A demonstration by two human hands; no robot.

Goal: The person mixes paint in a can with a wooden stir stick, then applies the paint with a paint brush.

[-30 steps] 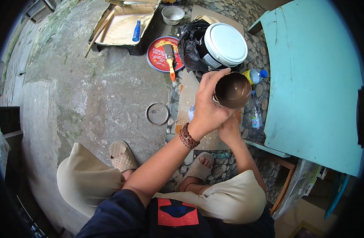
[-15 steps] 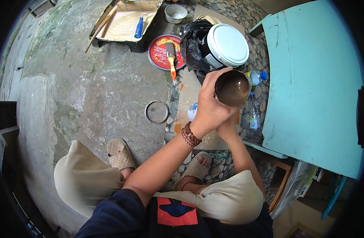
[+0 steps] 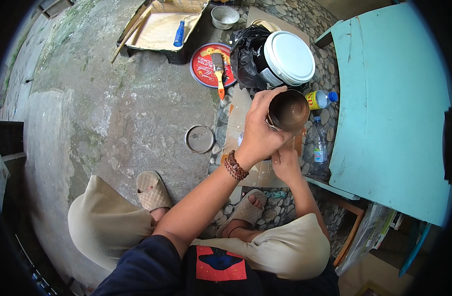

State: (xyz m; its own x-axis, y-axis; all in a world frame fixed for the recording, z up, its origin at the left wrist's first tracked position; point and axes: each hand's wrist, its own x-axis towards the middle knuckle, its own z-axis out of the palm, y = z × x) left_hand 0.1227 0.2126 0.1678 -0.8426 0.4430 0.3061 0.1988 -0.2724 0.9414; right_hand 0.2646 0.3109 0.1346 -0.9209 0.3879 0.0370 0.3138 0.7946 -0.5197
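Note:
My left hand (image 3: pixel 259 132) grips the side of an open round can (image 3: pixel 288 110) that holds dark brown liquid, lifted above the ground. My right hand (image 3: pixel 285 163) is under the can and partly hidden by the left hand; it seems to support the can's base. A beaded bracelet (image 3: pixel 234 167) sits on my left wrist. A small round metal lid (image 3: pixel 200 139) lies on the concrete to the left of my hands.
A white-lidded bucket (image 3: pixel 288 58) in a black bag stands beyond the can. A paintbrush (image 3: pixel 219 71) rests on a red tin lid (image 3: pixel 211 66). A paint tray (image 3: pixel 162 30), small bowl (image 3: pixel 225 17), two plastic bottles (image 3: pixel 318 143) and a turquoise panel (image 3: pixel 388 103) surround me.
The can and both hands have stayed nearly in place, dipping slightly lower; the view has shifted a little.

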